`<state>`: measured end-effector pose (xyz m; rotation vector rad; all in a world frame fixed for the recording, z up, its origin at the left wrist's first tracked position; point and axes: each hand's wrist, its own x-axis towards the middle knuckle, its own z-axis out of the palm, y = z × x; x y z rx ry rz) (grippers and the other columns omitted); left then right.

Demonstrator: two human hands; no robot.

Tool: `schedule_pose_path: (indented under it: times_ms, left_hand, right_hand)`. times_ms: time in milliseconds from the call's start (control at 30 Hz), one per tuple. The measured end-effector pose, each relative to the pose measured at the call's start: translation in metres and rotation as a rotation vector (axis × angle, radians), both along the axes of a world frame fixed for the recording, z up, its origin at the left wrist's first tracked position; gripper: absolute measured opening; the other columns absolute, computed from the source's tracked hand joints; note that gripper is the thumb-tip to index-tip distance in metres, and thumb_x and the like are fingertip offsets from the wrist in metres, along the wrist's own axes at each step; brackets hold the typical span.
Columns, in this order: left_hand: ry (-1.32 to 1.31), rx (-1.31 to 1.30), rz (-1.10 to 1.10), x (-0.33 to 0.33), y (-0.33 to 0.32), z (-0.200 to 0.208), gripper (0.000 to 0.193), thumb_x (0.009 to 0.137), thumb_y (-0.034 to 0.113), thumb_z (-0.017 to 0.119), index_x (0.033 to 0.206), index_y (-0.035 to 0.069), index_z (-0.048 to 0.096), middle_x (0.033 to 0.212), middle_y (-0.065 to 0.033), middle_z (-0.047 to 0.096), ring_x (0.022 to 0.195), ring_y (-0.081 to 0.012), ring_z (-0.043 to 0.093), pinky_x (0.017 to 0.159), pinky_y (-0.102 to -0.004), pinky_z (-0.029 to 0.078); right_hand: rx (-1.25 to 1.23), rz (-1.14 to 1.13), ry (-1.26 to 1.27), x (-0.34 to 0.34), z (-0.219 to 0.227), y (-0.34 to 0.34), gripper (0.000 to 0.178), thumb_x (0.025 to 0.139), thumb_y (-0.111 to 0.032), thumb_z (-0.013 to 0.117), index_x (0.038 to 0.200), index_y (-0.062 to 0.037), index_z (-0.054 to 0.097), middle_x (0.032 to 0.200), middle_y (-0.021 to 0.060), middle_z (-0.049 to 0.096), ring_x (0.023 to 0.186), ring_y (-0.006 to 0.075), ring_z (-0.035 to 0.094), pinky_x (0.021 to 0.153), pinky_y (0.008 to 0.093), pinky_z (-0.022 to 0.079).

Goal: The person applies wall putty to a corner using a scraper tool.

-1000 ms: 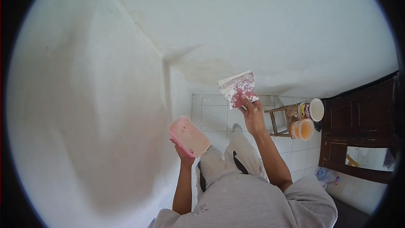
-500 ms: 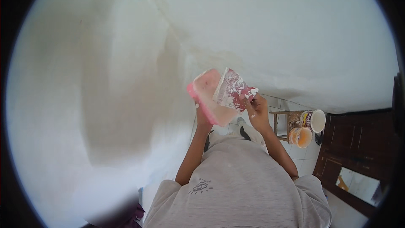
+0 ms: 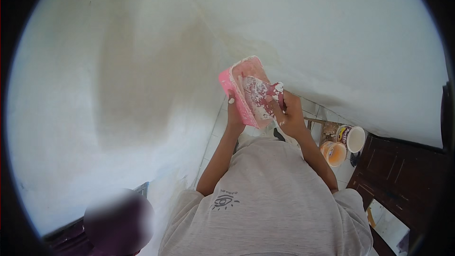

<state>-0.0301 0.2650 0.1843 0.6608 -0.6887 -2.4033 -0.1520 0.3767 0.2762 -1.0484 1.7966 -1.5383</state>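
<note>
My left hand [image 3: 233, 111] grips a pink plastic tub [image 3: 230, 83] from its left side, thumb along the wall. The tub is rectangular, tilted, and smeared with whitish putty. In my right hand [image 3: 292, 116] is a wide putty knife [image 3: 258, 92] with a red handle, crusted with white putty. Its blade reaches into the tub, and the tip is partly hidden by the tub's inside. Dabs of putty stick to both hands.
Two pale walls meet in a corner ahead, with a brownish damp-looking patch [image 3: 189, 52]. At the right, an orange bucket [image 3: 333, 153] and a white-rimmed bucket [image 3: 355, 139] stand on a wooden stool. Beyond is a dark brown door [image 3: 393, 161]. A blurred purple shape [image 3: 118, 223] is at lower left.
The putty knife has dropped from above the tub's rim into the tub. Tub and hands have shifted slightly up in view, and the tub's inside shows more.
</note>
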Motion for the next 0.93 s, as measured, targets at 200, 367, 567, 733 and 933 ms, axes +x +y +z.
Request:
schedule_pose_path:
  times_ms: [200, 367, 567, 733, 933]
  left_hand:
    - [-0.069, -0.059, 0.018, -0.01, 0.003, -0.012, 0.072, 0.094, 0.058, 0.043, 0.135, 0.0, 0.036, 0.123, -0.0147, 0.054, 0.109, -0.0246, 0.059, 0.091, -0.0384, 0.052]
    - [-0.119, -0.05, 0.025, -0.008, 0.008, -0.009, 0.068, 0.093, 0.057, 0.047, 0.129, -0.001, 0.044, 0.115, -0.0124, 0.059, 0.104, -0.0216, 0.061, 0.086, -0.0352, 0.053]
    - [-0.348, -0.165, 0.078, -0.003, 0.016, -0.011, 0.062, 0.093, 0.052, 0.051, 0.125, -0.001, 0.047, 0.112, -0.0114, 0.06, 0.1, -0.0205, 0.063, 0.083, -0.0331, 0.053]
    - [-0.216, 0.014, 0.182, -0.014, 0.01, -0.013, 0.065, 0.092, 0.054, 0.053, 0.125, -0.001, 0.046, 0.112, -0.0107, 0.06, 0.099, -0.0193, 0.062, 0.082, -0.0328, 0.053]
    - [-0.268, -0.069, 0.149, -0.013, 0.016, -0.014, 0.067, 0.092, 0.055, 0.053, 0.131, 0.001, 0.041, 0.116, -0.0102, 0.059, 0.103, -0.0208, 0.062, 0.086, -0.0331, 0.053]
  right_hand:
    - [0.049, 0.083, 0.024, -0.01, -0.001, 0.0, 0.011, 0.092, -0.009, 0.057, 0.093, 0.0021, 0.06, 0.066, 0.0088, 0.057, 0.056, 0.0124, 0.045, 0.053, 0.0293, 0.039]
    - [-0.039, 0.067, -0.099, -0.009, 0.001, -0.003, 0.017, 0.095, -0.011, 0.055, 0.084, 0.0013, 0.058, 0.062, -0.0049, 0.046, 0.057, 0.004, 0.033, 0.049, 0.0242, 0.027]
    - [0.016, 0.066, -0.158, -0.013, 0.005, -0.003, 0.017, 0.095, -0.01, 0.055, 0.082, 0.0017, 0.057, 0.061, -0.0058, 0.044, 0.056, 0.0032, 0.031, 0.049, 0.024, 0.025]
    - [0.019, 0.191, 0.067, -0.023, 0.012, -0.002, 0.011, 0.091, -0.008, 0.058, 0.088, 0.0022, 0.058, 0.062, 0.008, 0.052, 0.053, 0.0126, 0.04, 0.05, 0.0295, 0.036]
    - [-0.012, 0.096, -0.022, -0.018, -0.003, -0.005, 0.015, 0.094, -0.01, 0.058, 0.085, 0.0019, 0.058, 0.059, -0.0013, 0.047, 0.053, 0.0066, 0.032, 0.048, 0.024, 0.028]
